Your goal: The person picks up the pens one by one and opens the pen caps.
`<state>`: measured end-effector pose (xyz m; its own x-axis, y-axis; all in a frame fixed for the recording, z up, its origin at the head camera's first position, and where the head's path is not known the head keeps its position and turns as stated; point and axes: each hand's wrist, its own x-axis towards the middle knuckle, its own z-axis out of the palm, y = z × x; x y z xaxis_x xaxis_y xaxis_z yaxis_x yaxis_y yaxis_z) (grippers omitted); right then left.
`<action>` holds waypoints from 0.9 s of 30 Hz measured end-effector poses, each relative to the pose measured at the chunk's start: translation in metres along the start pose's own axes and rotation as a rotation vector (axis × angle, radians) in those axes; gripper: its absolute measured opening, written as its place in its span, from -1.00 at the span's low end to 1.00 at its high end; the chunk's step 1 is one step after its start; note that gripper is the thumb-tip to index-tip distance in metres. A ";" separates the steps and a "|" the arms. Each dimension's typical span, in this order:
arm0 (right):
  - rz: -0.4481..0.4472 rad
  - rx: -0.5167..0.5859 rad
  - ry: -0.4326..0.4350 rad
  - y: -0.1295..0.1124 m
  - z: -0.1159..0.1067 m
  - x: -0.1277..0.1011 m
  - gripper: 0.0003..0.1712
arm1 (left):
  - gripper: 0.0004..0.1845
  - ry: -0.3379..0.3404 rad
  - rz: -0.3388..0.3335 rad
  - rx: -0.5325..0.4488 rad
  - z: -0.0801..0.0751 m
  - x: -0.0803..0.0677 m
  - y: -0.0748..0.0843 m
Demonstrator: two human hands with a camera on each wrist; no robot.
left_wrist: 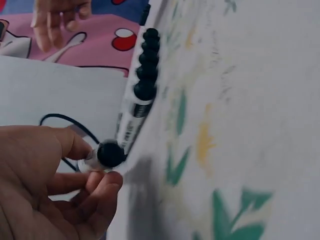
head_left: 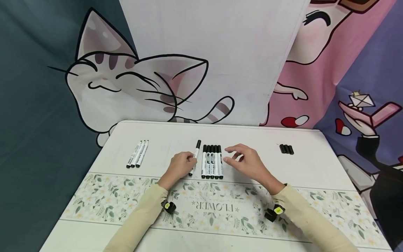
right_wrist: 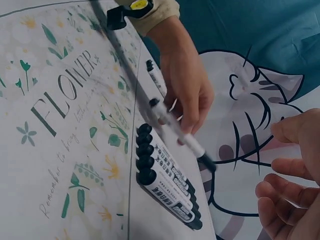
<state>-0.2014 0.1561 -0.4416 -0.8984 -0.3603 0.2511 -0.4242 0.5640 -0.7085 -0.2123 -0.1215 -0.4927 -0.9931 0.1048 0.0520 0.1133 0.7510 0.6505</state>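
Lying lengthwise in left hand (head_left: 179,166), marker (head_left: 195,156), cap away.

Legible: "FLOWER" printed on floral band of table cover (head_left: 94,199), upside down in head view, w/ cursive line beneath starting "Remember to", rest unclear; labels on capped markers (right_wrist: 167,192) too blurred to read.

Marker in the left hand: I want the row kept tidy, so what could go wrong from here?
The left hand holds the marker tilted, close beside the row of five capped markers; setting it down askew could knock them out of line. The round barrels might also roll on the table. The right hand hovers open at the row's other side and could brush it.
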 end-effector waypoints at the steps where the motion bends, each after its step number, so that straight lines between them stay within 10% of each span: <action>1: 0.004 -0.001 -0.004 -0.001 -0.001 0.000 -0.61 | -0.80 0.000 0.010 -0.007 -0.003 -0.002 0.001; 27: -0.118 0.056 0.024 -0.052 -0.021 -0.008 -0.50 | -0.77 0.108 0.409 -0.128 -0.035 -0.053 0.037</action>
<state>-0.1750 0.1456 -0.3928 -0.8455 -0.4032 0.3500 -0.5205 0.4765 -0.7086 -0.1560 -0.1218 -0.4449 -0.8656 0.3025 0.3990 0.4997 0.5742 0.6486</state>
